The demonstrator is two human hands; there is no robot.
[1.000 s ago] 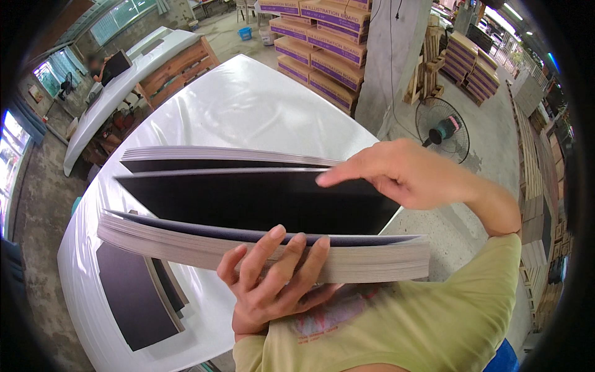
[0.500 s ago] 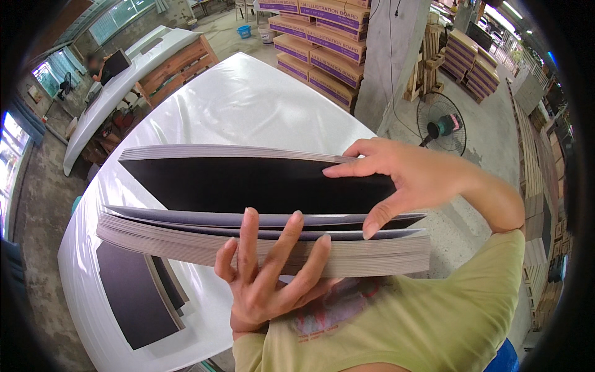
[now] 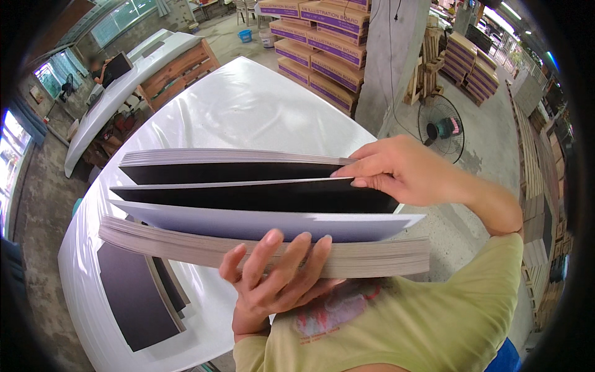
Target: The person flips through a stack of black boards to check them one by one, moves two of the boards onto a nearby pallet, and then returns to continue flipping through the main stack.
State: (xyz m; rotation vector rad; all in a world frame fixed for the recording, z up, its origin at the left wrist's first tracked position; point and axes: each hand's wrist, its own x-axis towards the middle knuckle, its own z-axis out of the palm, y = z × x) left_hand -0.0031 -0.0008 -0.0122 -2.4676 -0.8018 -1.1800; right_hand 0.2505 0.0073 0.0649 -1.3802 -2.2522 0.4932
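Note:
A thick stack of boards [image 3: 173,246] with grey edges stands on edge against my shirt. My left hand [image 3: 279,276] supports its near side, fingertips hooked over the top edge. Farther out, a thinner stack of boards [image 3: 229,156] stands on edge, its right end under the fingers of my right hand [image 3: 403,170]. That hand's thumb and forefinger pinch the top edge of a single black board [image 3: 260,196], which stands apart from both stacks. Between it and the near stack leans another loose board [image 3: 273,224], its visible face shiny grey-blue.
The table [image 3: 260,93] has a glossy white cover. Dark boards [image 3: 133,297] lie on it at the near left. Beyond are stacked cartons [image 3: 334,56], a concrete pillar [image 3: 393,62] and a standing fan [image 3: 441,127]. A person [image 3: 99,71] is at another table, far left.
My right thumb has left the near boards and pinches a single board beside the far stack. The loose boards have spread apart. My left fingers have lowered and drawn closer together.

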